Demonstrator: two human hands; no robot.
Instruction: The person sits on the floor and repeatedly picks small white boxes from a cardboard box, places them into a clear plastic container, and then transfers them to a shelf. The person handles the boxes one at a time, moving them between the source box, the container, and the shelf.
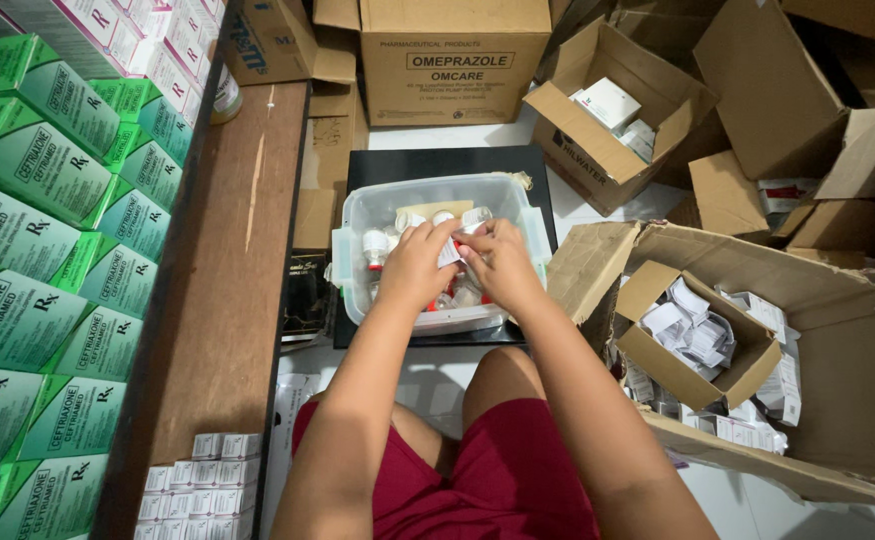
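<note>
A clear plastic tub [357, 215] sits on a black surface in front of me and holds several small white-capped vials [374, 245]. Both my hands are over the tub. My left hand [414, 265] and my right hand [502, 262] together pinch a small vial with a white paper label [449, 252] between the fingertips. The vial itself is mostly hidden by my fingers.
Green and white medicine cartons [32, 260] are stacked on a wooden shelf [222, 290] at left. Small white boxes [202, 485] lie below it. Open cardboard boxes [692, 345] with folded paper leaflets stand at right. More brown cartons [452, 60] stand behind. My red shorts [497, 470] are below.
</note>
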